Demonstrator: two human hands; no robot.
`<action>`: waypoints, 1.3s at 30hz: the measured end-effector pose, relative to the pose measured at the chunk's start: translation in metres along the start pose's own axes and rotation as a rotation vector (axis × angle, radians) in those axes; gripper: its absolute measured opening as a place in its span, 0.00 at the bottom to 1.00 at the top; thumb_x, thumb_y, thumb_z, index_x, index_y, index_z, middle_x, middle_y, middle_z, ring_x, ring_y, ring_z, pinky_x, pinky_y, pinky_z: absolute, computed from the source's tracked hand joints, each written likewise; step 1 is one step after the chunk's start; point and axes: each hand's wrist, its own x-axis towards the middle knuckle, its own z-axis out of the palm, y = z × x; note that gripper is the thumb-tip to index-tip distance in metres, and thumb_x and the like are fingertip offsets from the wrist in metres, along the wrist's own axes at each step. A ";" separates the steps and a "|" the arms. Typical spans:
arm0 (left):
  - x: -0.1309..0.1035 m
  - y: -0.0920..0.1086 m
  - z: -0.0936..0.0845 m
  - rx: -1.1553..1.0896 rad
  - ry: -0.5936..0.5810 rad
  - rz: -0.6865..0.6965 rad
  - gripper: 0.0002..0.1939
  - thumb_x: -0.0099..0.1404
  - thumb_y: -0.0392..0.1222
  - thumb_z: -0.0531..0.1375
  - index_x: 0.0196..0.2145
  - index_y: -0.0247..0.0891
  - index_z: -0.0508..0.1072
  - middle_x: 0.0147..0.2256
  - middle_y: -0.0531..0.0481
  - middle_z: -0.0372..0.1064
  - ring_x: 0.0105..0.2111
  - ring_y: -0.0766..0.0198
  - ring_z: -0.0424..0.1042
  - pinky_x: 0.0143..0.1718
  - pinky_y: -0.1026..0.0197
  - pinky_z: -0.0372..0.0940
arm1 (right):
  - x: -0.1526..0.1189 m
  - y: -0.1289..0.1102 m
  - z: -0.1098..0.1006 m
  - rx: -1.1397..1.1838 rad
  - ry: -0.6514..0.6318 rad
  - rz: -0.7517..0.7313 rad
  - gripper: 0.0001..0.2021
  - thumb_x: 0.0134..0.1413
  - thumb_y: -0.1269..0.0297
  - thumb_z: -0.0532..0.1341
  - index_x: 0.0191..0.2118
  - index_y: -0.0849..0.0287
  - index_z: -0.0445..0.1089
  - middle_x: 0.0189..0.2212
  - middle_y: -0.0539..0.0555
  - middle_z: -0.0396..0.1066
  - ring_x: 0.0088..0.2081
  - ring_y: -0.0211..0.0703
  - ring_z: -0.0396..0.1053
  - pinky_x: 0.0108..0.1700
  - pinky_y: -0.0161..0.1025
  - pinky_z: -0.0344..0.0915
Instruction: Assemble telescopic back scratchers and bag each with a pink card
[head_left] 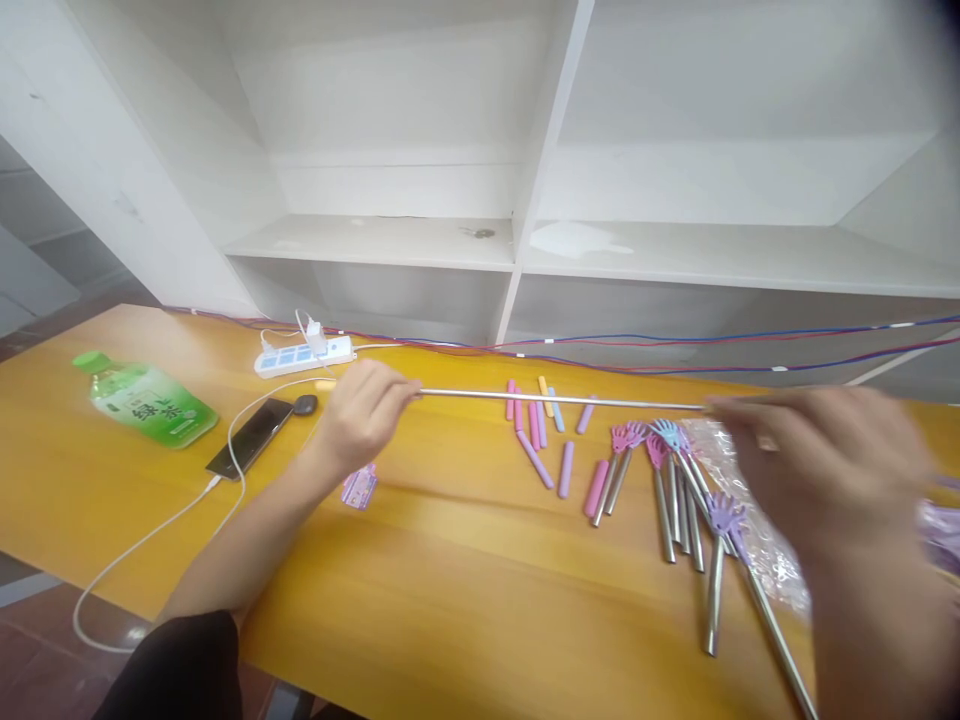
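Metal rod (pixel 559 399), spanning between left hand (pixel 367 415) and right hand (pixel 832 460), both hands pinching its ends

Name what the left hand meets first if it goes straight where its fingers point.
Beyond the metal rod it pinches, probably the leftmost pink cylinder; depth is unclear, and the left hand may pass above it.

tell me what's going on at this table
A person holds a thin metal rod stretched level above the table, one end in the left hand, the other in the right hand, which is blurred. Scratchers with pink, purple and blue heads lie near the right hand, beside clear plastic. Coloured cylinders lie loose to their left. A bottle and a phone lie off to the left.
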 end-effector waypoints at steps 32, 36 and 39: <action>-0.003 0.095 0.027 -0.081 -0.213 0.091 0.03 0.74 0.33 0.58 0.41 0.36 0.72 0.29 0.50 0.70 0.30 0.61 0.65 0.32 0.55 0.54 | 0.013 -0.155 0.023 0.334 -0.200 -0.171 0.06 0.70 0.75 0.59 0.47 0.62 0.72 0.30 0.53 0.65 0.35 0.41 0.57 0.39 0.42 0.51; -0.003 0.094 0.026 -0.095 -0.189 0.097 0.02 0.73 0.33 0.60 0.41 0.36 0.73 0.30 0.49 0.71 0.31 0.62 0.66 0.32 0.55 0.54 | 0.013 -0.155 0.020 0.342 -0.188 -0.164 0.04 0.69 0.75 0.60 0.45 0.62 0.72 0.30 0.53 0.65 0.35 0.41 0.57 0.39 0.42 0.51; -0.002 0.092 0.026 -0.098 -0.183 0.116 0.01 0.71 0.33 0.62 0.39 0.35 0.73 0.29 0.51 0.69 0.30 0.62 0.64 0.31 0.56 0.52 | 0.015 -0.154 0.019 0.350 -0.183 -0.168 0.04 0.69 0.74 0.60 0.44 0.63 0.72 0.30 0.53 0.65 0.35 0.41 0.57 0.39 0.43 0.51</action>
